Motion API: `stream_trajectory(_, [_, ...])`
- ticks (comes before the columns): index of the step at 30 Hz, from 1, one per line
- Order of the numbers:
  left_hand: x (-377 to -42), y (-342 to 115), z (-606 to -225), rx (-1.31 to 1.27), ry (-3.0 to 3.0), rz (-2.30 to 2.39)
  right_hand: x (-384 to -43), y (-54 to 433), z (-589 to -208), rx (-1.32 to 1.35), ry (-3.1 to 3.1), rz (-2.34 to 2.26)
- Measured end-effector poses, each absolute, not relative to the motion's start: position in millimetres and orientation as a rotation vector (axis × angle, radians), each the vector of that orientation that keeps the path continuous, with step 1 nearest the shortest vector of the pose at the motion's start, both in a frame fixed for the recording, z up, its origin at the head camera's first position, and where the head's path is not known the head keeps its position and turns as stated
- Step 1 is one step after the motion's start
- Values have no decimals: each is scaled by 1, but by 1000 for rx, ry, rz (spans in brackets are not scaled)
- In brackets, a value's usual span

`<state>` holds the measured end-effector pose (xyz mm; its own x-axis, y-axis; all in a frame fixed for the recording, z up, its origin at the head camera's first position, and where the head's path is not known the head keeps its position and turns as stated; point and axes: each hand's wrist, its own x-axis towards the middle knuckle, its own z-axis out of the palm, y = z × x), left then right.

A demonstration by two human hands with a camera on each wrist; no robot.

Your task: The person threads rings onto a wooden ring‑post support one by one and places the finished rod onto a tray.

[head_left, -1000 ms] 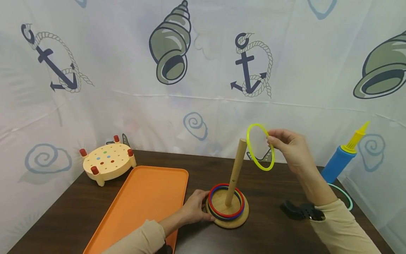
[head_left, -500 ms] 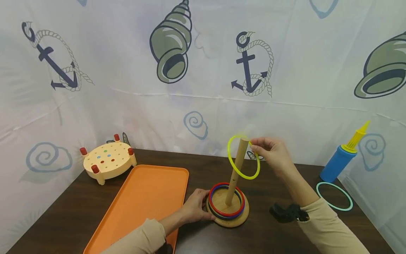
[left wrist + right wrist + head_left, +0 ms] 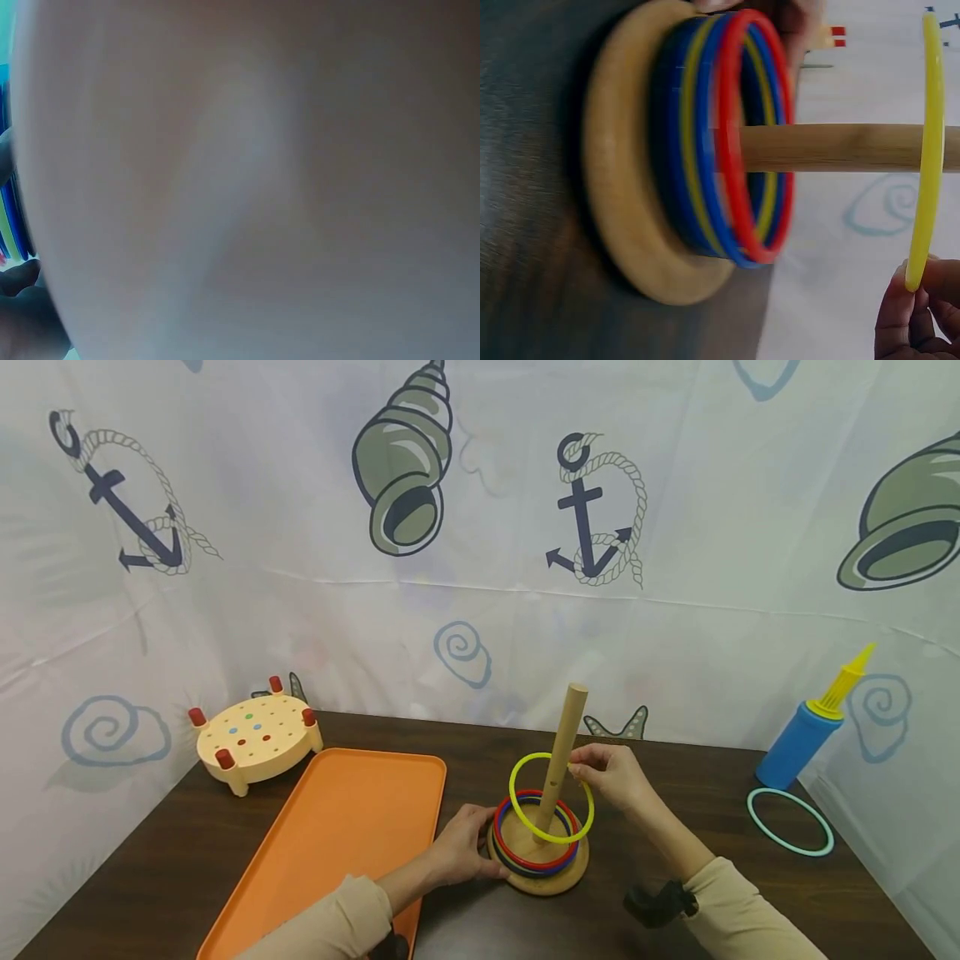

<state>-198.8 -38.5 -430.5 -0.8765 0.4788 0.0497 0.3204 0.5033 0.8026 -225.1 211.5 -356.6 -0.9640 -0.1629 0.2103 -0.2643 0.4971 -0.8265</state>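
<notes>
Head view, nearest first: an orange tray (image 3: 352, 827) runs along the near left of the counter (image 3: 697, 768), and just beside it the left grip (image 3: 459, 847) is curled round the left side of the wooden base (image 3: 551, 886), thumb in front. Stacked rings (image 3: 691, 150) lie round the foot of the peg (image 3: 567, 727), with a red ring (image 3: 729, 112) topmost. Above them the right grip (image 3: 611, 777) pinches a yellow ring (image 3: 931, 150) by its right side; that ring encircles the peg, tilted, and the right wrist view shows a gap between it and the stack. Held at one point, it could swing and bind against the peg, and an early release could drop it off-centre so that its edge overhangs the red ring. If the left grip eased off, a sideways tug on the peg could slide or tip the base; fingertips close to the stack might also get caught under a crooked landing. Farther off are a pale green ring (image 3: 813, 853), a blue pump (image 3: 799, 747), a dotted round board (image 3: 258, 743) and, behind everything, the printed cloth (image 3: 495, 510)
</notes>
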Motion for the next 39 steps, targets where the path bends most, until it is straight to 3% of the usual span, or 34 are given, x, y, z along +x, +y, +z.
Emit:
stream_trajectory(15, [-201,-39,-433,691,2528,1346,-228,203,-386,304,-2692,1442])
stream_trajectory(39, [-199,-39,-433,702,2550,1313,-230,196,-398,243,-2698,1479])
